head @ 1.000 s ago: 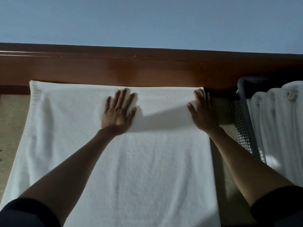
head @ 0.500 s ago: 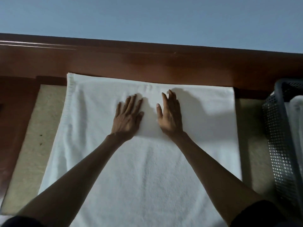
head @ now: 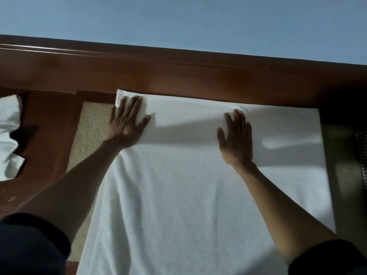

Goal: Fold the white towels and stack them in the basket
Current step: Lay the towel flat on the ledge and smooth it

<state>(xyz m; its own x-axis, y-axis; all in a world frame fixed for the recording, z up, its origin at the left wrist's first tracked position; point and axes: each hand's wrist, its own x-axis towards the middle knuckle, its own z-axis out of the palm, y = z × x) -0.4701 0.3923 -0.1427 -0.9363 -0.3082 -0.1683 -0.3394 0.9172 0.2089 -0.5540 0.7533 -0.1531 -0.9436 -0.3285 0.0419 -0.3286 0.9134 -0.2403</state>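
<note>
A large white towel lies spread flat on the beige table top, its far edge against the wooden ledge. My left hand presses flat on the towel's far left corner, fingers straight and spread. My right hand lies flat on the towel right of its middle, fingers straight. Neither hand grips any cloth. Only a thin strip of the grey mesh basket shows at the right edge.
A brown wooden ledge runs along the back under a blue wall. More white cloth lies at the far left. Bare beige table top shows left of the towel, a darker strip on its right.
Both hands were together near the towel's middle. They have slid apart: the left hand out to the far left corner, the right hand toward the right. The view has shifted left, hiding most of the basket.
</note>
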